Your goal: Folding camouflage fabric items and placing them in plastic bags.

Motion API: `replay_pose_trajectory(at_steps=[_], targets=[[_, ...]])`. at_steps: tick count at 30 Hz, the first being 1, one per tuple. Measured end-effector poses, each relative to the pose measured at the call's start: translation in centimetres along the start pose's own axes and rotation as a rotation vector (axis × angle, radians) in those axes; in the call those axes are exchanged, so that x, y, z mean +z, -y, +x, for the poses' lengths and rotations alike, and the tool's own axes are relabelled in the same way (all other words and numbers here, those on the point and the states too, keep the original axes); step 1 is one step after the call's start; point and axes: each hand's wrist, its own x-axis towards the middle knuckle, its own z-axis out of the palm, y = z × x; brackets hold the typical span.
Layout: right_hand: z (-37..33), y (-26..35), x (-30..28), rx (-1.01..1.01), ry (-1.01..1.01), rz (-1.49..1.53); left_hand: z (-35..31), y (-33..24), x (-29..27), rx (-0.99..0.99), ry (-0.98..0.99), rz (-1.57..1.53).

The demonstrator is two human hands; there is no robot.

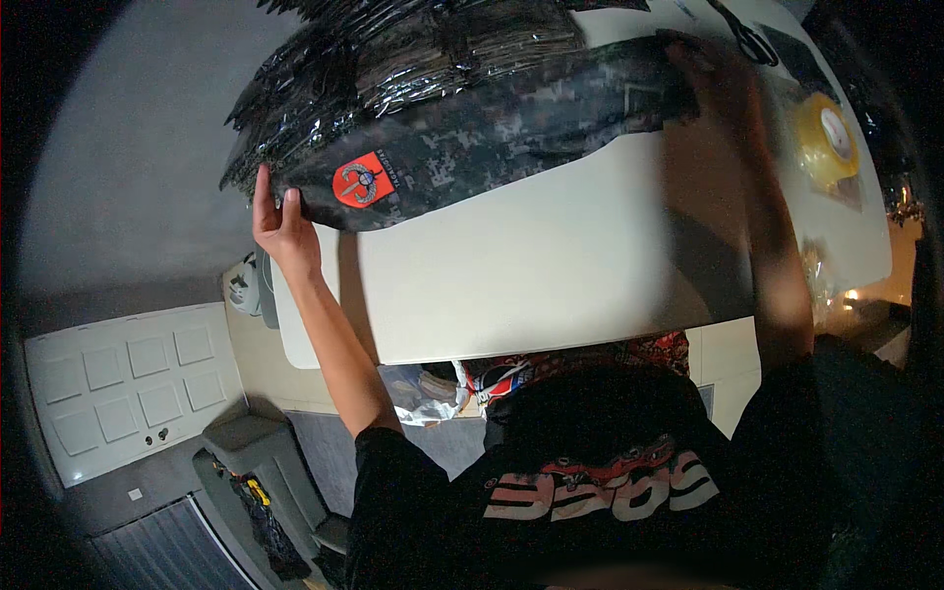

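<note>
A long strip of dark digital-camouflage fabric [511,133] with a red shield emblem stretches between my hands above the white table. At its left end, my left hand [282,221] grips the lower corner, with the thumb and one finger showing. My right hand [696,74], dim and blurred, is at the far right end of the strip and appears closed on it. Just behind the fabric lies a wide pile of dark items in shiny clear plastic [423,54], partly covered by it.
A roll of yellowish tape [828,138] sits on the right of the white table [511,265]. Black-handled scissors [752,41] lie at the far right. Below the near edge is a white plastic bag [423,393]. A grey sofa [280,467] and a white door [133,379] stand at left.
</note>
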Motion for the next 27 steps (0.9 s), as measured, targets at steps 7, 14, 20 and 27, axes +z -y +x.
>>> replay_pose_trajectory(at_steps=[7,14,20,27], targets=[[-1.3,4.8,-8.1,-0.032,0.131,0.714,-0.5,-1.6,-6.8,-0.001,0.274,-0.636],[-1.9,5.5,-2.5,0.051,0.22,0.271,1.8,0.7,-3.4,-0.162,-0.101,0.358],[-2.4,7.1,-2.0,-0.21,0.292,-0.168,0.7,0.1,-3.5,-0.25,0.009,0.596],[-5.4,6.9,-3.4,-0.167,0.695,-0.252,-4.0,-1.6,-3.9,-0.391,0.357,1.017]])
